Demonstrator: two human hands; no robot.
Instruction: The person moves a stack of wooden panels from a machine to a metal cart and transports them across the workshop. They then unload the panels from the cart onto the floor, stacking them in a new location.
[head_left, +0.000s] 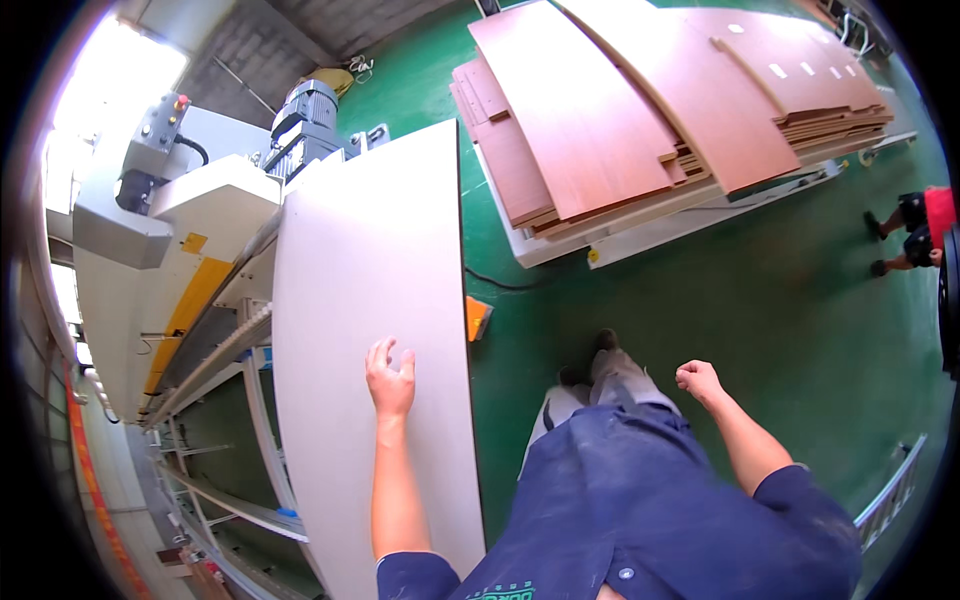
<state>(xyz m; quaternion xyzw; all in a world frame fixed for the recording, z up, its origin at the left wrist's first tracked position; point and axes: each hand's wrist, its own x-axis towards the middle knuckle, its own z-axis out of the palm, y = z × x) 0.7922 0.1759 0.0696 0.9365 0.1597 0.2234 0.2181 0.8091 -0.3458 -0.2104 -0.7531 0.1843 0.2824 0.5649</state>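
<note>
Pale panel under left hand

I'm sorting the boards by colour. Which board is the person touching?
The long pale grey-white board lying on the machine's feed rails, under the left hand. The other boards are reddish-brown, stacked apart on a pallet across the green floor.

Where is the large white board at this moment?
In the head view, the white board lies left of centre, on the machine, with the left hand flat on it.
</note>
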